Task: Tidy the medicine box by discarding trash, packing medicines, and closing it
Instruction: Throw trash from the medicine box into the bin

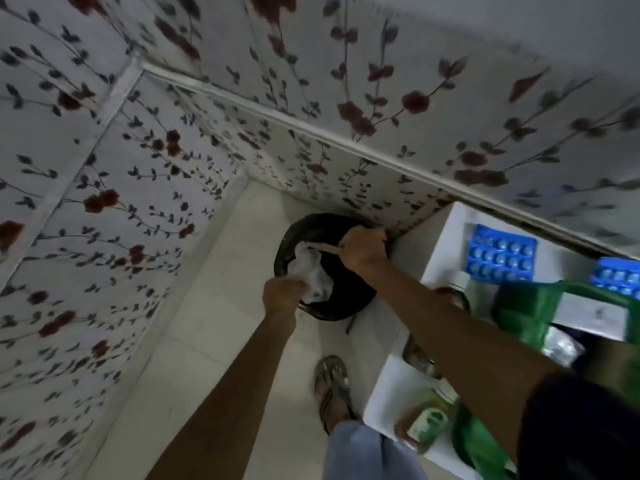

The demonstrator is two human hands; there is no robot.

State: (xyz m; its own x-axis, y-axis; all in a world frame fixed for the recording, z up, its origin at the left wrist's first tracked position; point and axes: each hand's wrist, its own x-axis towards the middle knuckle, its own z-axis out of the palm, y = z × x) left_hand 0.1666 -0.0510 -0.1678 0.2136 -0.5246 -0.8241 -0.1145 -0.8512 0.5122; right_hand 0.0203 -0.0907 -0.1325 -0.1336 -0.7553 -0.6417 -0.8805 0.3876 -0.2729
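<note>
Round black bin (pixel 332 271) w/ glossy liner sits on pale floor tiles in the corner, floral walls close on two sides. Left hand (pixel 282 294) clenched on crumpled white plastic trash (pixel 311 268) over bin mouth. Right hand (pixel 363 249) fisted on a thin tan strip (pixel 322 248) at far rim. White table (pixel 446 251) edge just right, w/ blue blister packs (pixel 500 254), green bag (pixel 526 310).

My right arm (pixel 450 327) hides part of the white table (pixel 446 237). Blue blister pack (pixel 620 275) cut by right edge. Bottle (pixel 427 422) label blurred, can't read. Bin (pixel 346 296) contents mostly dark.
</note>
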